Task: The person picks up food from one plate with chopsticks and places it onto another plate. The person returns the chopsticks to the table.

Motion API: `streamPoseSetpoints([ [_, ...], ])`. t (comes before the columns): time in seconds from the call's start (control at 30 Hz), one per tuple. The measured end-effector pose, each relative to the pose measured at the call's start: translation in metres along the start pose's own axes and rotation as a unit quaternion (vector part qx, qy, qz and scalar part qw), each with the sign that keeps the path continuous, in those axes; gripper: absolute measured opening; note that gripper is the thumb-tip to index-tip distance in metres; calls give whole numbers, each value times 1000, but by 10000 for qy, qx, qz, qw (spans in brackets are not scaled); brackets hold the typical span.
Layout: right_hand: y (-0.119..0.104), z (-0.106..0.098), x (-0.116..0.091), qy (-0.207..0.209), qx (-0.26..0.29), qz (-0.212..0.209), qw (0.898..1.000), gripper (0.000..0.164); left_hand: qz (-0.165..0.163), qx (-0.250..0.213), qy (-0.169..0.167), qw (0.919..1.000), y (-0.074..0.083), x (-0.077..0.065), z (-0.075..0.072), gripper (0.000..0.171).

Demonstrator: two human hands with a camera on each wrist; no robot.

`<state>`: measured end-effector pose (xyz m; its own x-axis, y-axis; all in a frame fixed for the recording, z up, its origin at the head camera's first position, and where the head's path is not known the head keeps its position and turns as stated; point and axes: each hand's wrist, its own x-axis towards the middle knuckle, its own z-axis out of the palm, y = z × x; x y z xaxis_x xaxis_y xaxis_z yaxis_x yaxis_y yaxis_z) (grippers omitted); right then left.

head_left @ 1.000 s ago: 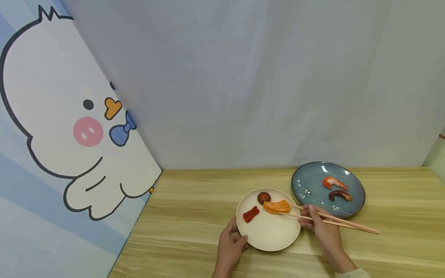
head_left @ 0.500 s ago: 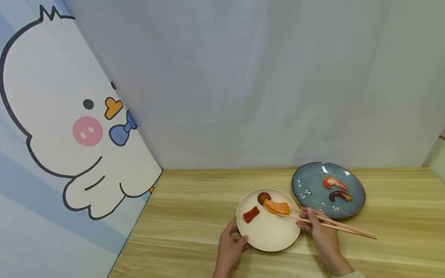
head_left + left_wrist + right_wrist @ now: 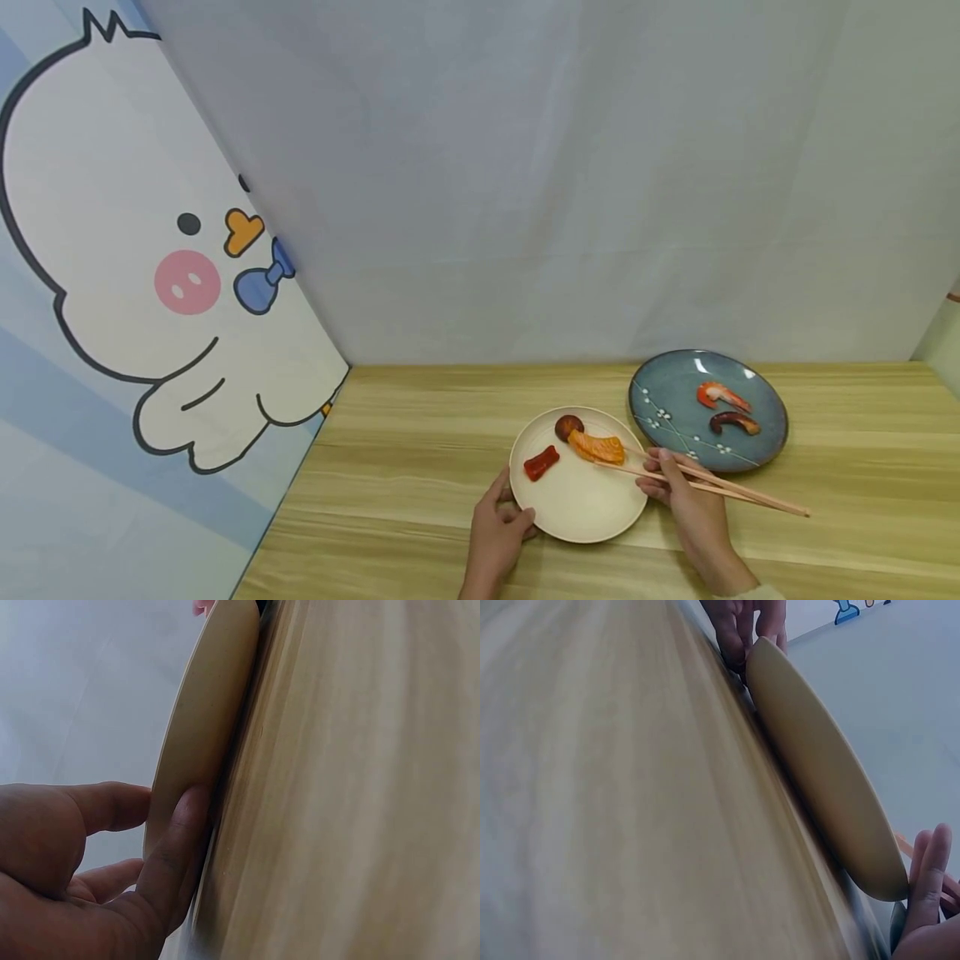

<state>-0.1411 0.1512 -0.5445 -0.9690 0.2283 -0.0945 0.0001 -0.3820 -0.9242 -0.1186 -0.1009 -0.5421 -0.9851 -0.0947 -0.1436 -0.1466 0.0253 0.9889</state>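
In the head view my left hand holds the near-left rim of a cream plate. The left wrist view has its fingers at the rim and side of the plate. My right hand grips a pair of pale wooden chopsticks beside the plate's right edge. Their tips sit at the right end and lower edge of an orange salmon slice on the plate. The slice touches a round brown mushroom cap. A small dark red piece of food lies left of them.
Behind my right hand stands a blue-grey oval plate with a white blossom pattern. On it lie a shrimp and a brown mushroom slice. A pale curtain rises along the back of the wooden table.
The salmon slice has shifted slightly and settled against the mushroom cap. My right hand has moved a little left and down, and the chopsticks' rear ends have dropped. The left hand has stayed put.
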Motion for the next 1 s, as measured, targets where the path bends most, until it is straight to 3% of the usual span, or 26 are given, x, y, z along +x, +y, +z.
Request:
streamPoseSetpoints([
  [0.5, -8, 11, -1, 426, -211, 365, 9982, 23, -33, -98, -12, 9999, 0, -1, -1, 77],
  [1.0, -7, 21, -2, 612, -453, 248, 9968, 31, -12, -155, 3, 9999, -2, -1, 0, 77],
])
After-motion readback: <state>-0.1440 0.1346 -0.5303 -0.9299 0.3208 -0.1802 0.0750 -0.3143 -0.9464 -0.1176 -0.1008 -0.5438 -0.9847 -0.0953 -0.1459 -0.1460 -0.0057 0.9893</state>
